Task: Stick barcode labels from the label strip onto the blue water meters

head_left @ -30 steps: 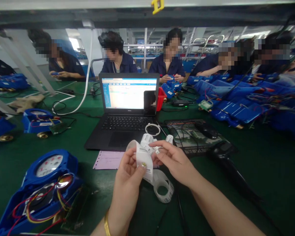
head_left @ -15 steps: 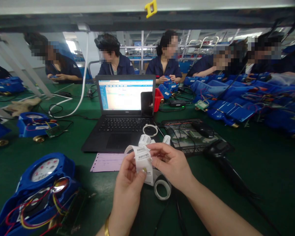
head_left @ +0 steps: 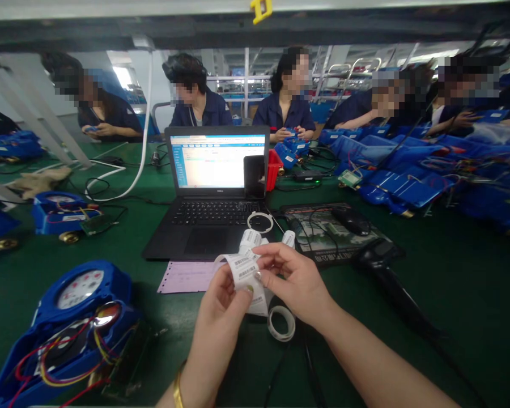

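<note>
I pinch the barcode label strip (head_left: 247,271) in my left hand (head_left: 221,317), thumb pinning it flat so the codes face me. My right hand (head_left: 295,280) nips its upper edge. The strip hangs just in front of the laptop (head_left: 215,192), its loose coil (head_left: 281,323) trailing onto the green table (head_left: 450,294).

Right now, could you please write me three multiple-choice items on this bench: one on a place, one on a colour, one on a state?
1. Where does the pink sheet lie?
A. in front of the laptop
B. on the keyboard
C. under the mouse

2. What colour is the meter at near left?
A. red
B. blue
C. grey

3. The label strip is
A. lying flat on the table
B. pinched by both hands
C. stuck on the screen

A: it lies at the laptop's front edge.
B: its housing is blue.
B: left hand and right hand pinch it.
</note>
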Action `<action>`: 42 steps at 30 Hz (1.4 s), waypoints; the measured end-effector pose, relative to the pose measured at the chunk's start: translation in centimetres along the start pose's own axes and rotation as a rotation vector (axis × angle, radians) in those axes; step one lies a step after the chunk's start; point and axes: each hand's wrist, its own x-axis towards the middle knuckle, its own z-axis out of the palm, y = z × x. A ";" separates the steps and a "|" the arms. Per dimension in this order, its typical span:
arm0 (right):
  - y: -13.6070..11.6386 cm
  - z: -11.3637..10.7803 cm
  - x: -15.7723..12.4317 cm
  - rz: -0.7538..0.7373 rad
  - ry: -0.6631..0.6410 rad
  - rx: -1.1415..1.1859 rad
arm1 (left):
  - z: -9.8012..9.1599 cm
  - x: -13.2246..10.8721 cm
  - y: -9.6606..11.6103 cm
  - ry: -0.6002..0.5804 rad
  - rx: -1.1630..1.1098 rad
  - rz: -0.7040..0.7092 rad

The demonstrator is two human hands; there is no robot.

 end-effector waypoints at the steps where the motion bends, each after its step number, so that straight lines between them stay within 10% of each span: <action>1: 0.1 0.0 0.1 0.004 0.001 0.014 | -0.2 0.0 0.0 -0.020 0.037 -0.004; 8: 0.4 -0.5 0.7 0.080 0.064 0.192 | -1.5 0.0 -0.1 -0.091 0.729 0.106; 25: -0.4 1.1 -0.7 -0.034 -0.114 -0.246 | -0.7 2.2 0.6 0.203 -0.135 -0.045; 35: -0.5 0.5 -0.3 -0.014 -0.016 -0.017 | -1.2 1.1 1.0 0.050 0.051 -0.041; 42: -0.6 0.1 -0.5 -0.029 -0.059 0.023 | -1.0 1.4 0.9 0.144 0.025 -0.056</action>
